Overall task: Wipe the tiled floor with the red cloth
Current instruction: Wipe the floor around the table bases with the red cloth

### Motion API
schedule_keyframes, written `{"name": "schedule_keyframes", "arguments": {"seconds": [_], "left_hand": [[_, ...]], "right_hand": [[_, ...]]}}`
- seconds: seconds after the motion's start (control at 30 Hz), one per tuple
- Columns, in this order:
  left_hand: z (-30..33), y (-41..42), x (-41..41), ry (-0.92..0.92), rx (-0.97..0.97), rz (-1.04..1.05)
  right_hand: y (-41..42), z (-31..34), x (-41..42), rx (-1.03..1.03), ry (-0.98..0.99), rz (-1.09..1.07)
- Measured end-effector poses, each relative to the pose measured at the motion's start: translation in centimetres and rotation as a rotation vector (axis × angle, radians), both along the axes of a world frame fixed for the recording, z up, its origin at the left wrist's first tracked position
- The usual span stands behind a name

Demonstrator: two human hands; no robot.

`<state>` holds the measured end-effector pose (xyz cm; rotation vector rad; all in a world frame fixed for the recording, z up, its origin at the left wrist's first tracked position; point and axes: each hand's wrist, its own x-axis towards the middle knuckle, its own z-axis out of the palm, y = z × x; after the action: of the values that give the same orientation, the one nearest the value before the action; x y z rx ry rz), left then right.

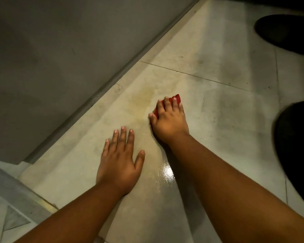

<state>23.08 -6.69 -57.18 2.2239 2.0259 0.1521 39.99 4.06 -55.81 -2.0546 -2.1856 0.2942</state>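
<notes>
Left hand (118,161) flat on the tiled floor (218,109), fingers spread straight, right hand (168,120) farther right, fingers curled over a bunched red cloth (177,98), pressing it beside a yellowish stain (144,95), wet sheen nearby.

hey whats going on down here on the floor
A person is wiping the tiled floor by hand. The right hand holds a bunched red cloth against the tile, fingers curled over it, beside a yellowish stain near the wall. The left hand rests flat on the floor with fingers spread, apparently for support. A wet, shiny patch glints between the forearms. The stain is still visible, so the wiping looks unfinished.
</notes>
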Motion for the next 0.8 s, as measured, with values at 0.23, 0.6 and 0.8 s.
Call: {"name": "schedule_keyframes", "arguments": {"seconds": [0.23,0.6,0.8], "left_hand": [[0.3,-0.3,0.1,0.006,-0.026,0.000],[0.2,-0.1,0.0,0.003,-0.016,-0.003],[0.3,-0.3,0.1,0.002,-0.023,0.005]], "right_hand": [[-8.4,-0.5,0.5,0.026,0.011,0.126],[-6.3,-0.3,0.2,0.041,0.004,0.155],[-3.4,0.1,-0.1,0.016,0.010,0.187]]}}
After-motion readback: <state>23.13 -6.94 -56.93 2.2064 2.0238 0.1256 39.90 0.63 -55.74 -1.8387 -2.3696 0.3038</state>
